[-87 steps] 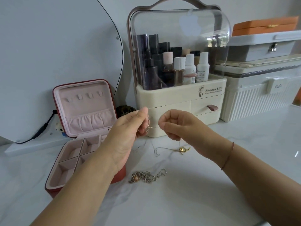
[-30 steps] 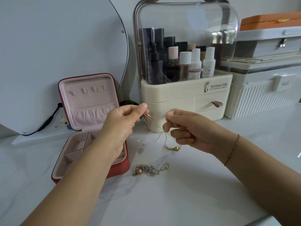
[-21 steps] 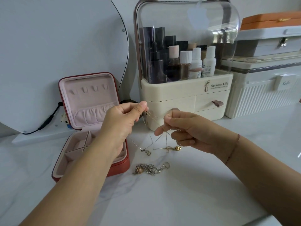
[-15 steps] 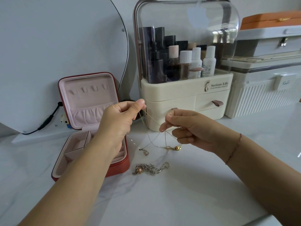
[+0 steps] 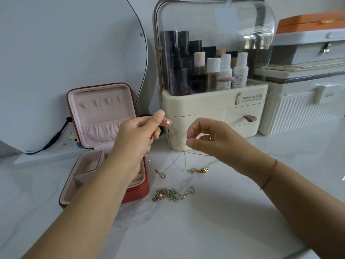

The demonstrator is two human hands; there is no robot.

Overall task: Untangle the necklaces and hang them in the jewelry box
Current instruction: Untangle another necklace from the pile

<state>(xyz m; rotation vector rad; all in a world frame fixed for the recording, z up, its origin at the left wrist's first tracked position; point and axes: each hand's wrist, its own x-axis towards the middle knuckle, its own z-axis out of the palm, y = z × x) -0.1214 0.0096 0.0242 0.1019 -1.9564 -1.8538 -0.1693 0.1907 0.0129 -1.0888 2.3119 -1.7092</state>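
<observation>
Necklaces [image 5: 183,151], two fine chains crossed over each other, hang between my hands above the marble tabletop [image 5: 186,230]. My left hand [image 5: 136,135] pinches one end high between thumb and forefinger, and my right hand [image 5: 211,139] pinches a strand lower down, just in front of the cosmetics organizer [image 5: 212,109]. A silver pendant [image 5: 161,174] and a gold pendant [image 5: 200,170] trail on the table beneath. If I pull apart too hard, I judge the crossing could cinch into a knot or a thin link could give. Dragging the pendants toward the heaped pearl chain [image 5: 171,195] could snag a third piece. The open jewelry box [image 5: 138,191] sits by my left forearm, its lid hooks [image 5: 101,102] bare, so a wide elbow swing could knock it. Freer room lies to my right and toward me.
</observation>
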